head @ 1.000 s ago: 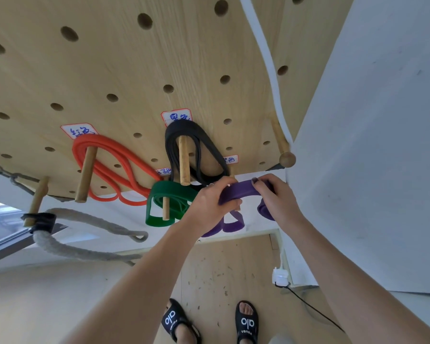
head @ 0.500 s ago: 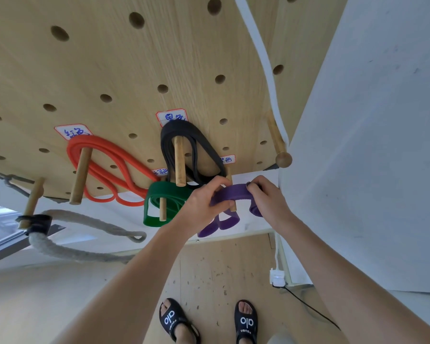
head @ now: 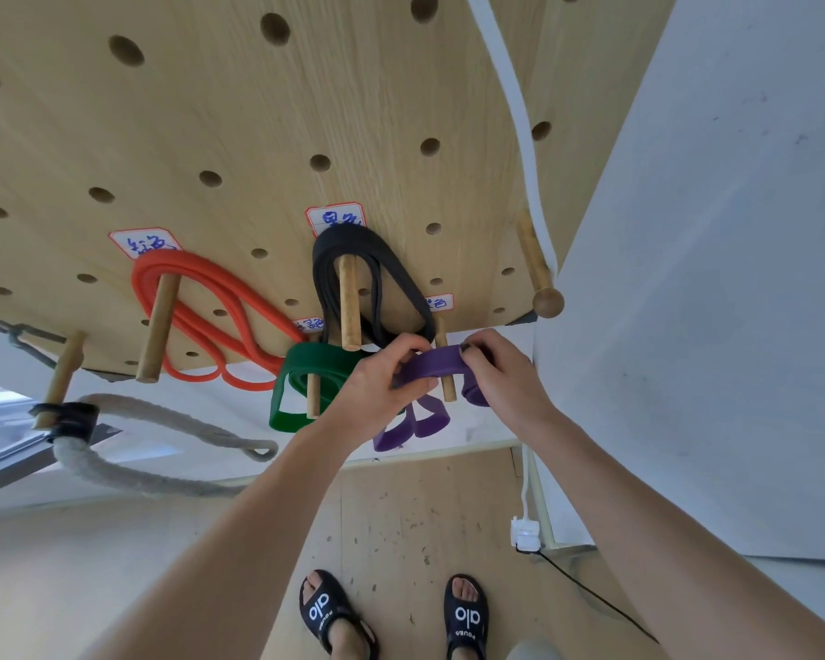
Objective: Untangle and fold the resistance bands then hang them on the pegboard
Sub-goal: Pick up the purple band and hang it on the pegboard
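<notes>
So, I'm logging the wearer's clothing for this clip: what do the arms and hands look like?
Both forearms are bare, with no sleeves in view. The left hand and right hand wear no gloves, and no rings, watch or wristbands show.

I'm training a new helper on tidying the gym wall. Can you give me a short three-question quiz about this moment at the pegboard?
1. True or false: the orange band already hangs on a wooden peg.
2. Which band do both hands hold? A) green band B) black band C) purple band
3. Fill in: the folded band lies over a wooden ___ between the left hand and the right hand.

Key:
1. True.
2. C, the purple band; the green band and the black band each hang on a peg of their own.
3. peg.
</notes>
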Available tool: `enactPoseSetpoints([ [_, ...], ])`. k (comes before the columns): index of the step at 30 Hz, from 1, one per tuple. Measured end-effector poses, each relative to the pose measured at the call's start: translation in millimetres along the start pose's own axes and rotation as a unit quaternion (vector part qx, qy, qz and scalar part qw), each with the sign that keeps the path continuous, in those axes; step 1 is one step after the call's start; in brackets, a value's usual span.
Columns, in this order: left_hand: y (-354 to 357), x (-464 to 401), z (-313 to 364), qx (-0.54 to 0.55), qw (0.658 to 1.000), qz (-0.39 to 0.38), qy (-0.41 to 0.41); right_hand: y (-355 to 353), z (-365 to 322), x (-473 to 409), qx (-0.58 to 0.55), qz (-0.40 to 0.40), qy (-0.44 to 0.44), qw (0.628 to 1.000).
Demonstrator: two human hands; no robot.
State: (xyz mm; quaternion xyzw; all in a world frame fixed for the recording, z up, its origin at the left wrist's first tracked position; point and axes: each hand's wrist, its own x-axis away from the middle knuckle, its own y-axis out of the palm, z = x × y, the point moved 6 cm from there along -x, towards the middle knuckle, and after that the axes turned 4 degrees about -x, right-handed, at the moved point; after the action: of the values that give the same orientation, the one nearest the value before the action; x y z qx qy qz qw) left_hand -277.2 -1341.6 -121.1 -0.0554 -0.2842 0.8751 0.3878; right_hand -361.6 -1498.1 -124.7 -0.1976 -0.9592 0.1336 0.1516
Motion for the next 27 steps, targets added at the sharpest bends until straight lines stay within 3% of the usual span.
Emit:
enactPoseSetpoints([
  [7, 5, 0, 6, -0.004, 0.999, 0.019, 0.038, 21, -24, -4, 0.084, 0.004, -0.094, 0.992],
  [11, 6, 1, -5, -0.010, 0.999, 0.033, -0.002, 33, -23, -3, 0.140, 0.023, -0.141, 0.980],
  [15, -1, 9, -26, -0.127, 0.991, 0.001, -0.031, 37, -18, -4, 0.153, 0.035, -0.153, 0.976],
  [22, 2, 12, -36, -0.301, 0.952, -0.028, -0.053, 38, -8, -5, 0.041, 0.016, -0.051, 0.998],
  [27, 7, 4, -39, -0.392, 0.917, -0.035, -0.070, 43, -5, -7, 0.015, 0.005, -0.039, 0.999],
])
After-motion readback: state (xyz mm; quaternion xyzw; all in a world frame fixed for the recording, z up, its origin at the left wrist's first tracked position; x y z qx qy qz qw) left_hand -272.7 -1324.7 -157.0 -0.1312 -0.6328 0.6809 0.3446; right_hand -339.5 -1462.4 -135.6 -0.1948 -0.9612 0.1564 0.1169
